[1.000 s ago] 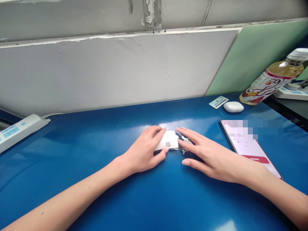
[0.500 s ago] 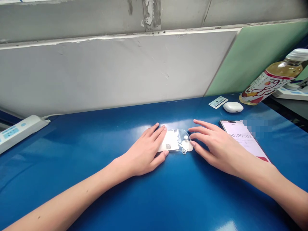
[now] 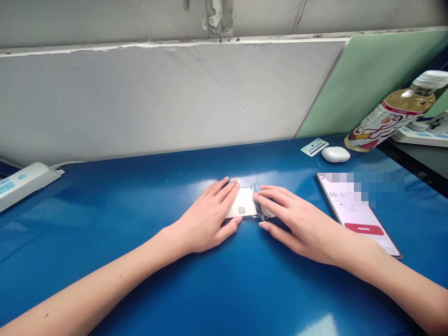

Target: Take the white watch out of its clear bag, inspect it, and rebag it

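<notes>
A white card with a printed QR code (image 3: pixel 246 203) lies on the blue table, with clear plastic (image 3: pixel 255 189) around its right end. Across the card's left part my left hand (image 3: pixel 209 215) rests flat, fingers stretched and thumb at the near edge. My right hand (image 3: pixel 299 215) covers the right end of the plastic, its fingers extended over it and the thumb apart on the near side. Beneath those fingers a white round piece (image 3: pixel 269 213) is mostly hidden. A small bead chain (image 3: pixel 263 218) peeks out beside the right thumb.
A phone (image 3: pixel 357 210) lies right of my right hand, partly under the forearm. Farther back are a white earbud case (image 3: pixel 335 154), a printed card (image 3: pixel 314 147) and a drink bottle (image 3: pixel 388 114). A power strip (image 3: pixel 30 185) stands at the left.
My right hand has moved left and now lies over the right end of the plastic, covering most of the white round piece. The left hand stays on the card.
</notes>
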The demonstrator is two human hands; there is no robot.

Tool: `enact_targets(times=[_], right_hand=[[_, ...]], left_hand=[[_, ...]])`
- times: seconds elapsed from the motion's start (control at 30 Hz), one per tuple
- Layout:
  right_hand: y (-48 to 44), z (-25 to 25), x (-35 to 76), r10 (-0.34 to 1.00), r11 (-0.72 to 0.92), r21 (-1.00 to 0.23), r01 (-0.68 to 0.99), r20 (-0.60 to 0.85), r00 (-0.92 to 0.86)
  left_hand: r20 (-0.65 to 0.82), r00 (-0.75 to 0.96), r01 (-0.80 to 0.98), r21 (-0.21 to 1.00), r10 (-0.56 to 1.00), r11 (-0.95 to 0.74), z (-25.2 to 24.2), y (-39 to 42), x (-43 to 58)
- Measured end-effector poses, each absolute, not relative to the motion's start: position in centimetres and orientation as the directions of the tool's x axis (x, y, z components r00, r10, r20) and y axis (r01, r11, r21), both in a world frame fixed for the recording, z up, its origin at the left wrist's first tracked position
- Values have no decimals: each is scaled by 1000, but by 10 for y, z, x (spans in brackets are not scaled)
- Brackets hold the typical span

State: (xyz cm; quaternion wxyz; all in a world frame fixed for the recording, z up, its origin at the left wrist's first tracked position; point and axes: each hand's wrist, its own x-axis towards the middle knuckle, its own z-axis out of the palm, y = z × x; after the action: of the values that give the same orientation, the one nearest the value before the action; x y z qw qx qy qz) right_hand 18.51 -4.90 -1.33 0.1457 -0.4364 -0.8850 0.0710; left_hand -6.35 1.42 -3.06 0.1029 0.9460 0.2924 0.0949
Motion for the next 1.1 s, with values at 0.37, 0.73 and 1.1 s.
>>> enact_targets(times=[0.37, 0.73, 1.1], right_hand=[[-43, -19, 182, 808, 588, -316, 744, 184, -560], [-42, -17, 187, 789, 612, -354, 707, 218, -574], [-47, -15, 177, 763, 646, -282, 709, 222, -607]], left_hand=[[109, 817, 536, 220, 567, -815, -31, 15, -63], [104, 816, 541, 211, 569, -814, -32, 16, -64], [90, 811, 553, 206, 579, -807, -29, 14, -62]])
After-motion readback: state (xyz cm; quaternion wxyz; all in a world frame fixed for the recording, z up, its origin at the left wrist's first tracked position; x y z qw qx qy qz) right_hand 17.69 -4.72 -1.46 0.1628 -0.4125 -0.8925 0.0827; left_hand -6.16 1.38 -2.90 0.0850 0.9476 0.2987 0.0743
